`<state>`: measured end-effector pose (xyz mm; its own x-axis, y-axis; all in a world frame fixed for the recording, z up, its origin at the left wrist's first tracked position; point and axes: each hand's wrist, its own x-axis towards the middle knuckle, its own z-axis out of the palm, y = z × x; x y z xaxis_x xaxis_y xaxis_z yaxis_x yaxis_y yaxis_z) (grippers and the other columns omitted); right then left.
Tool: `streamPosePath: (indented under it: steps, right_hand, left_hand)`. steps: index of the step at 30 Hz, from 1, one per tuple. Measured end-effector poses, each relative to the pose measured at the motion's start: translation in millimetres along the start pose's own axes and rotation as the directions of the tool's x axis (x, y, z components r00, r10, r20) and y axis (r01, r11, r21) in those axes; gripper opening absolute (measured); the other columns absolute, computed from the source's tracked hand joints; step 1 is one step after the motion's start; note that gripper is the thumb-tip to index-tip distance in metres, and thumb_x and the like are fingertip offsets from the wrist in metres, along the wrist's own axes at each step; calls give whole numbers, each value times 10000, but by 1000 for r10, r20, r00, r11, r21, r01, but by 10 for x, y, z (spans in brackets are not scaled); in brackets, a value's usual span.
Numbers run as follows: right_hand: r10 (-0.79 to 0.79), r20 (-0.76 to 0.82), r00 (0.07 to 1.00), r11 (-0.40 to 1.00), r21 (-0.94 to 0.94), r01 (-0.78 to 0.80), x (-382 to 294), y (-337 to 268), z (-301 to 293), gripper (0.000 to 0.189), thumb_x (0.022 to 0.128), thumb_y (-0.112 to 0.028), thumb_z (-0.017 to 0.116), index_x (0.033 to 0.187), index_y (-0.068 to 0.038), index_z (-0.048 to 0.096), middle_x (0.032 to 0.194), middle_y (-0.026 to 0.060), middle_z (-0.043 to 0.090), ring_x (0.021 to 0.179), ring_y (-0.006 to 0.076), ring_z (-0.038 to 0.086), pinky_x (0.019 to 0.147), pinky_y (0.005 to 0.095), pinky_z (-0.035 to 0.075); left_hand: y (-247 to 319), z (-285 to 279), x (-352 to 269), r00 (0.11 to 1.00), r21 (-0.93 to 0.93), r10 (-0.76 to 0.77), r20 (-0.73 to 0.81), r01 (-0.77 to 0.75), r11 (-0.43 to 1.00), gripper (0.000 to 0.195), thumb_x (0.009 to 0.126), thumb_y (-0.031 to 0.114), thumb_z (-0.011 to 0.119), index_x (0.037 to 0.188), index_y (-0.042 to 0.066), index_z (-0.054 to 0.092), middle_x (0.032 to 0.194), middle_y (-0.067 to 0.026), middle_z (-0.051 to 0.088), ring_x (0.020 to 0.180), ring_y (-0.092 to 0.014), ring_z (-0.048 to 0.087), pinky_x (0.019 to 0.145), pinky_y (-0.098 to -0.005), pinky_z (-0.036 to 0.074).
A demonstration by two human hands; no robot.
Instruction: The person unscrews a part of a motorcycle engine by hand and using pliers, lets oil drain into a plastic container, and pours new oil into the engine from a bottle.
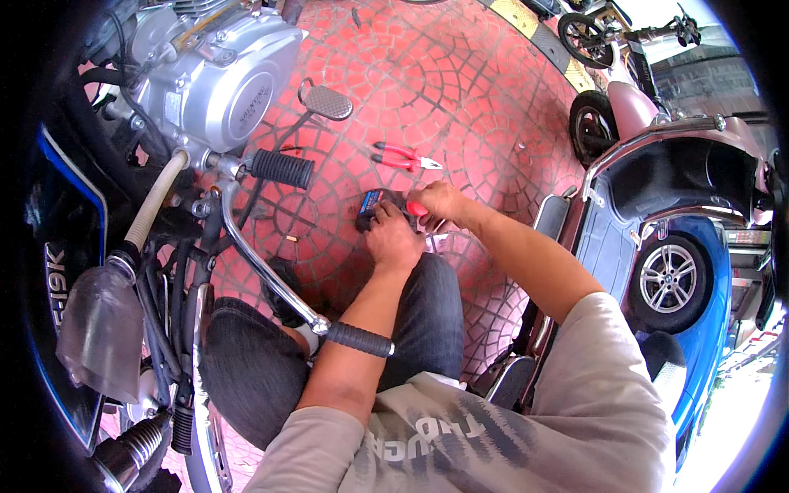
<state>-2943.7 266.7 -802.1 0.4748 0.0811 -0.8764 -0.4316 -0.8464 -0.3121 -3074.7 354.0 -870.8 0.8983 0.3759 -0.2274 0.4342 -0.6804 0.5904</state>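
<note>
A small dark object with a blue label sits on the ground in front of my knees; its exact kind is unclear. My left hand holds it from above, fingers over its near side. In my right hand is a tool with a red handle, held close against that object's right side. My fingers hide the tool's working end. Just beyond both hands lie combination pliers with red and black handles, jaws pointing right.
At left stands a motorcycle with a silver engine, a rubber footpeg and a brake pedal. Its chrome kick-start lever reaches across over my left forearm. A pink scooter is close on the right, with a blue car beyond.
</note>
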Motion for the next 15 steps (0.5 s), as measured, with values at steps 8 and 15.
streamPosePath:
  steps: [8, 15]
  right_hand:
    - [-538, 118, 834, 239, -928, 286, 203, 249, 75, 366, 941, -251, 759, 1171, 31, 721, 1028, 244, 769, 935, 379, 786, 857, 485, 655]
    - [-700, -190, 688, 525, -790, 316, -263, 296, 254, 469, 849, -207, 809, 1293, -72, 742, 1276, 252, 740, 1225, 411, 725, 1031, 480, 595]
  left_hand:
    - [85, 137, 18, 1000, 55, 23, 7, -23, 998, 1063, 740, 438, 967, 1524, -89, 478, 1433, -291, 643, 1177, -437, 742, 970, -532, 622]
    - [-21, -49, 50, 1000, -16, -4, -4, 4, 1000, 1052, 709, 448, 964, 1485, -97, 509, 1335, -250, 688, 1133, -400, 760, 941, -508, 634]
